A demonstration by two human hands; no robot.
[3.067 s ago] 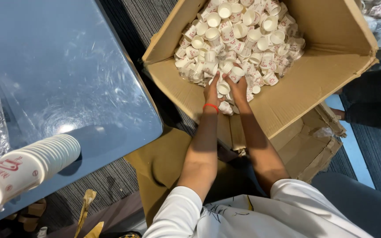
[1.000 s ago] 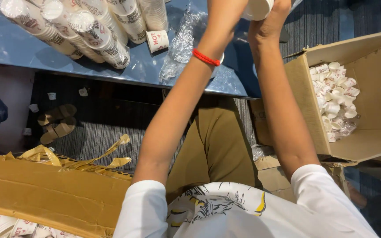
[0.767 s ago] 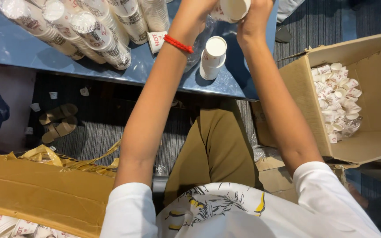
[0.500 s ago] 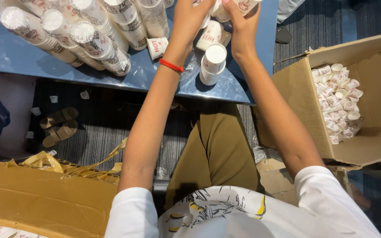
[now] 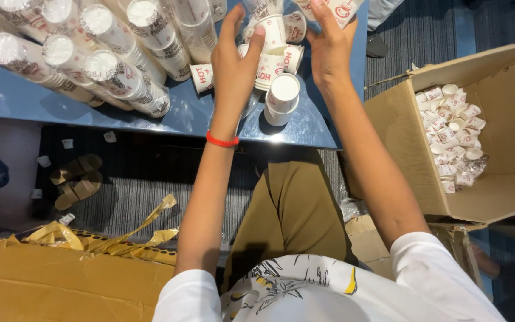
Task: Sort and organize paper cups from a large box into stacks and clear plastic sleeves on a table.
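White paper cups with red print [image 5: 272,36], small and lying loose in a cluster, sit on the blue tabletop [image 5: 168,122] between the person's two hands. The left hand [image 5: 233,62], with a red band around its wrist, has its fingers spread and curved over the near side of that cluster, touching the cups rather than closing on any single one. The right hand [image 5: 329,45] reaches in from the other side; its fingers rest against a cup at the top edge of the view, but whether they actually clasp it cannot be told, since the picture cuts off there. Just below the hands, one short stack of the same white cups [image 5: 281,98] lies on its side near the table's front edge, its open mouth facing the camera.

To the left on the table lie long sleeves of stacked cups wrapped in clear plastic [image 5: 111,56], several side by side and angled. To the right of the table, on the floor, an open brown cardboard box [image 5: 508,149] holds a heap of loose cups in one corner. Another brown cardboard carton [image 5: 61,286] with torn yellow tape sits at lower left. A pair of brown sandals [image 5: 75,179] rests on the grey striped carpet under the table.
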